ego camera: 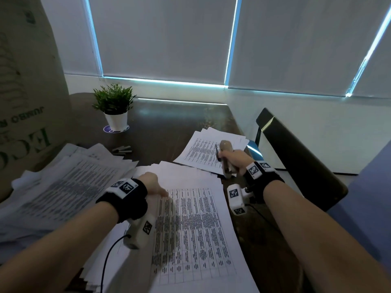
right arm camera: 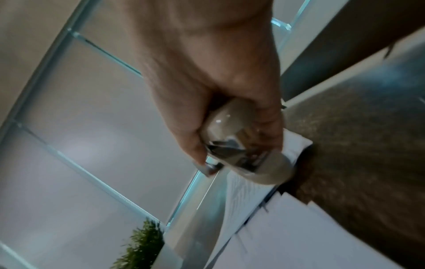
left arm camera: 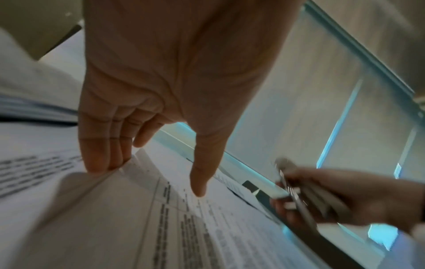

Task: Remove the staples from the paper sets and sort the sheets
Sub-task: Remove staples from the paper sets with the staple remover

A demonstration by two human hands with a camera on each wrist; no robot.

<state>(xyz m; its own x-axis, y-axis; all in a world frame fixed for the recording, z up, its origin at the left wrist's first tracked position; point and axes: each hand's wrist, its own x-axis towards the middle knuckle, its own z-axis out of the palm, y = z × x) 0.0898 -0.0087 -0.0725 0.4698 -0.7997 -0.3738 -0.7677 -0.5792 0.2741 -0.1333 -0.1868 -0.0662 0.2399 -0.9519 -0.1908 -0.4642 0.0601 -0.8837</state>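
The left hand [ego camera: 151,185] lies on the top sheet [ego camera: 196,229] of the stack [ego camera: 186,172] at the desk's [ego camera: 165,123] near edge; in the left wrist view its straight fingers [left arm camera: 101,154] press the sheet's upper left corner, the thumb [left arm camera: 200,174] spread toward the print. The right hand [ego camera: 234,160] is curled round a stapler [ego camera: 226,157], held over the near edge of a smaller pile [ego camera: 207,153] toward the desk's right edge. A loose heap of papers [ego camera: 69,180] covers the left side. Staple strips [ego camera: 122,149] lie mid-desk, a potted plant [ego camera: 115,106] toward the far left corner. A chair [ego camera: 296,157] stands beside the right edge.
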